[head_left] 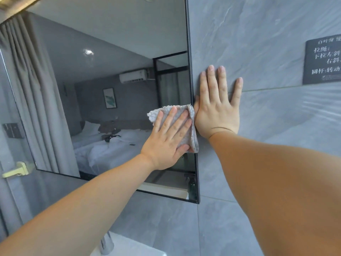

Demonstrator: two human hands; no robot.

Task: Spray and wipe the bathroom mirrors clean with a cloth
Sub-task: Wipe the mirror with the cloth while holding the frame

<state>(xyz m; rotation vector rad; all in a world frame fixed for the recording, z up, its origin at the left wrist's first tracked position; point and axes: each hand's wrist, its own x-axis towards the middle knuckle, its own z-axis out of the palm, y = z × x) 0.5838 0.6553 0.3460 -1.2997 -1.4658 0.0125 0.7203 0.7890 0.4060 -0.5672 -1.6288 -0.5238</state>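
A large black-framed mirror (110, 71) hangs on the grey tiled wall and reflects a bedroom with white beds. My left hand (166, 141) lies flat with straight fingers on a grey-white textured cloth (191, 126), pressing it against the glass near the mirror's right edge. My right hand (217, 106) is spread flat on the wall tile just right of the frame, fingers pointing up, its thumb side touching the frame beside the cloth. No spray bottle shows apart from a faint dark bottle shape reflected low in the mirror.
A dark sign (323, 60) with white characters is fixed to the wall at the right. Below, a chrome tap (107, 244) rises over a white basin (129, 250). At the far left are a brass door handle (16, 170) and a wall switch plate (13, 130).
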